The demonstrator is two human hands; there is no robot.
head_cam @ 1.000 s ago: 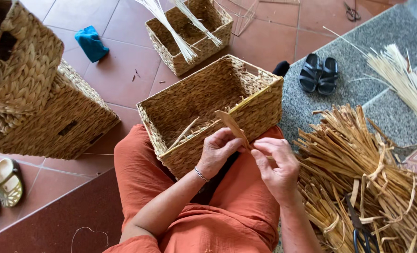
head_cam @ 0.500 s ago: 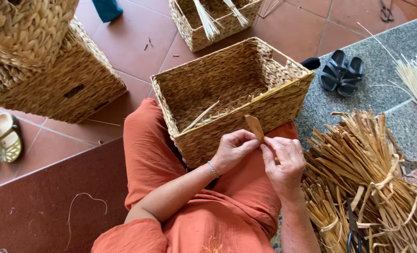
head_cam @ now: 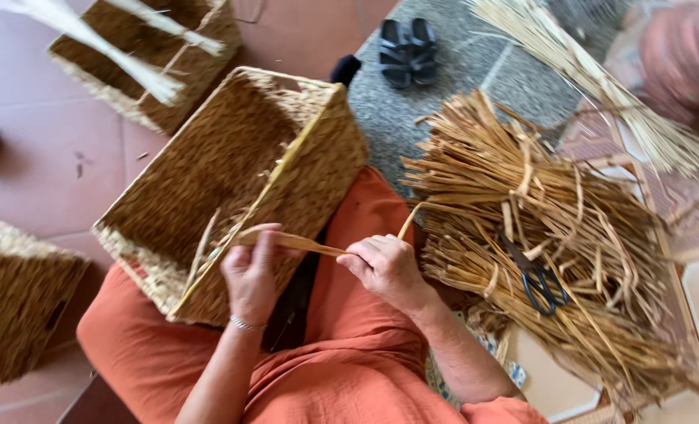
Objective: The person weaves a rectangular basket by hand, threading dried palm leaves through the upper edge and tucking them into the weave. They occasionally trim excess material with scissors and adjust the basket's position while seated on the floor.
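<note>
A flat dried straw strand (head_cam: 302, 244) runs between both my hands over my lap in orange trousers. My left hand (head_cam: 252, 272) pinches its left end against the near rim of an open woven basket (head_cam: 216, 169) that leans on my knee. My right hand (head_cam: 385, 267) grips the strand's right part, and its tail (head_cam: 412, 213) curves up toward a big pile of dried straw (head_cam: 538, 228) on my right.
Black scissors (head_cam: 538, 283) lie on the straw pile. A second basket (head_cam: 149, 59) with pale stalks stands behind, another basket (head_cam: 12, 302) at left. Black sandals (head_cam: 408, 51) rest on the grey stone floor. Pale reeds (head_cam: 601, 86) lie at the top right, by a blurred person's limb (head_cam: 683, 55).
The view has swung to the right and the basket now sits tilted at left. My hands have drawn apart, stretching the strand out between them.
</note>
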